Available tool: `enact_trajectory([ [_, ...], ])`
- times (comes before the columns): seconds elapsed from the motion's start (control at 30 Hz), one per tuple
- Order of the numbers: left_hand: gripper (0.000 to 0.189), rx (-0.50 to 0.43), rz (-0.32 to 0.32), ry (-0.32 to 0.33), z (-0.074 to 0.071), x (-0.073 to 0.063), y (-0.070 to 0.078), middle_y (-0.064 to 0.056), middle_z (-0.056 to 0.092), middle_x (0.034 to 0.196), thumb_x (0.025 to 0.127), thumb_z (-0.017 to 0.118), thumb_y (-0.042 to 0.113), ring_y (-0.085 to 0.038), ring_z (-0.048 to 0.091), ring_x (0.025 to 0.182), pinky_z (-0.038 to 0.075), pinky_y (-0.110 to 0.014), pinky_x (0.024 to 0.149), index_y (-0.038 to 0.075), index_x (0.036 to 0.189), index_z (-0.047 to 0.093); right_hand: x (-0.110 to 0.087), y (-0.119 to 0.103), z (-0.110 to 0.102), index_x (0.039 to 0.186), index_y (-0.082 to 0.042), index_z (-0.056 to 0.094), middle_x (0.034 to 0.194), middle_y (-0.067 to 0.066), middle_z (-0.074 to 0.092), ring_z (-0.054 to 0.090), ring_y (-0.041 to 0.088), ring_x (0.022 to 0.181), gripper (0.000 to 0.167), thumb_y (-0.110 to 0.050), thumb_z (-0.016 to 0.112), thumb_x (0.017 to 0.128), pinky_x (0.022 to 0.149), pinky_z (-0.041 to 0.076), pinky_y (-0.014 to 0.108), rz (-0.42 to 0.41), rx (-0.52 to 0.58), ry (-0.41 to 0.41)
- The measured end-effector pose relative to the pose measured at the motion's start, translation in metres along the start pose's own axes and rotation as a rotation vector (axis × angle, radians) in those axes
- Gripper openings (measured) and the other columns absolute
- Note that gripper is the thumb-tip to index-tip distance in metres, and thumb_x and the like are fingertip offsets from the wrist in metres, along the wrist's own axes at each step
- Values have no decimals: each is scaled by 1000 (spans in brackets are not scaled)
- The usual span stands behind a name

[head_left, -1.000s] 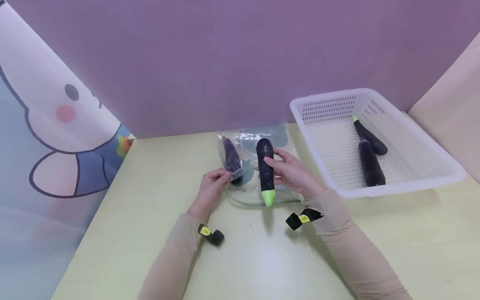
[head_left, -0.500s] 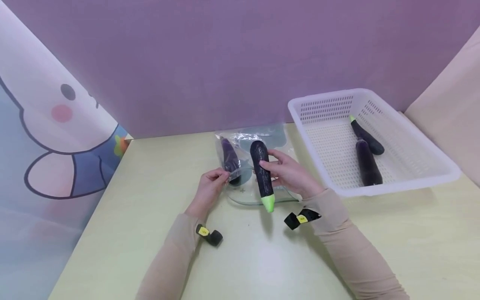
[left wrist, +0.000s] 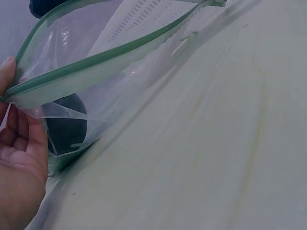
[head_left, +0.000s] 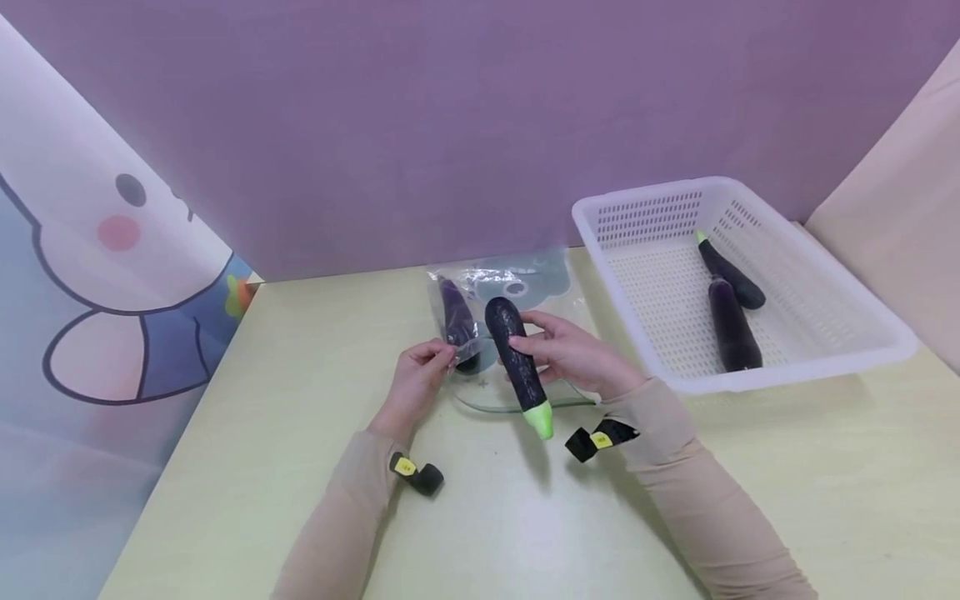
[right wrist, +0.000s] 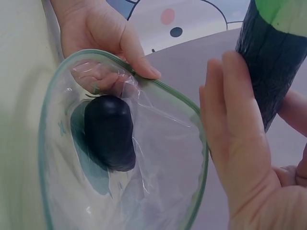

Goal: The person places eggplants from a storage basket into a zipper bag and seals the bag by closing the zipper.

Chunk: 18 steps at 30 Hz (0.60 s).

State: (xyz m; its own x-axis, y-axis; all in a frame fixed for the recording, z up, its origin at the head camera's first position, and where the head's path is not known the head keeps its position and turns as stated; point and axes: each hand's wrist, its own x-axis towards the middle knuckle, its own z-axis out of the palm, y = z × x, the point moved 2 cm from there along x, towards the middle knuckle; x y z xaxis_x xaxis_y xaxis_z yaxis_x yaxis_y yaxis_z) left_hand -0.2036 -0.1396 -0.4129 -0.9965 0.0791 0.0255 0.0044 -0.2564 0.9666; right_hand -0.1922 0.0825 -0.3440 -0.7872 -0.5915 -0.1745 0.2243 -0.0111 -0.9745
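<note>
My left hand (head_left: 420, 379) pinches the edge of a clear zip bag (head_left: 551, 312), whose green-rimmed mouth (left wrist: 110, 58) gapes in the left wrist view. Inside the bag's left side lies a dark purple eggplant (head_left: 459, 312); its rounded dark end (right wrist: 110, 132) shows through the opening in the right wrist view. My right hand (head_left: 573, 354) holds a second eggplant (head_left: 516, 354) above the bag, thumb on top. Its bright green stem end (head_left: 539, 420) points down toward me. Part of the bag is hidden behind that eggplant and the right hand.
A white perforated plastic basket (head_left: 645, 275) stands on the table (head_left: 300, 375) to the right, with two eggplants (head_left: 733, 325) in it. A purple wall (head_left: 450, 133) rises behind the table. A printed cartoon curtain (head_left: 97, 333) hangs at the left.
The eggplant in my right hand has tilted and come slightly nearer me, its rounded end shifting left. My left hand keeps its pinch on the bag edge. The view has shifted slightly.
</note>
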Motion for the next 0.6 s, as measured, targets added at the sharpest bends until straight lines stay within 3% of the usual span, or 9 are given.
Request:
enact_trajectory([
  [0.33, 49, -45, 0, 1, 0, 1, 0, 9, 60, 68, 90, 47, -12, -3, 53, 63, 46, -13, 61, 25, 65, 68, 0, 5, 7, 139, 2, 30, 118, 37, 56, 68, 20, 81, 48, -9, 47, 96, 70, 58, 43, 39, -64, -89],
  [0.6, 49, -74, 11, -7, -1, 1, -1, 9, 60, 68, 91, 45, -12, -3, 52, 63, 45, -14, 61, 24, 66, 69, -2, 5, 12, 139, 0, 29, 121, 36, 54, 68, 25, 87, 48, -8, 49, 96, 74, 57, 45, 61, -75, -135],
])
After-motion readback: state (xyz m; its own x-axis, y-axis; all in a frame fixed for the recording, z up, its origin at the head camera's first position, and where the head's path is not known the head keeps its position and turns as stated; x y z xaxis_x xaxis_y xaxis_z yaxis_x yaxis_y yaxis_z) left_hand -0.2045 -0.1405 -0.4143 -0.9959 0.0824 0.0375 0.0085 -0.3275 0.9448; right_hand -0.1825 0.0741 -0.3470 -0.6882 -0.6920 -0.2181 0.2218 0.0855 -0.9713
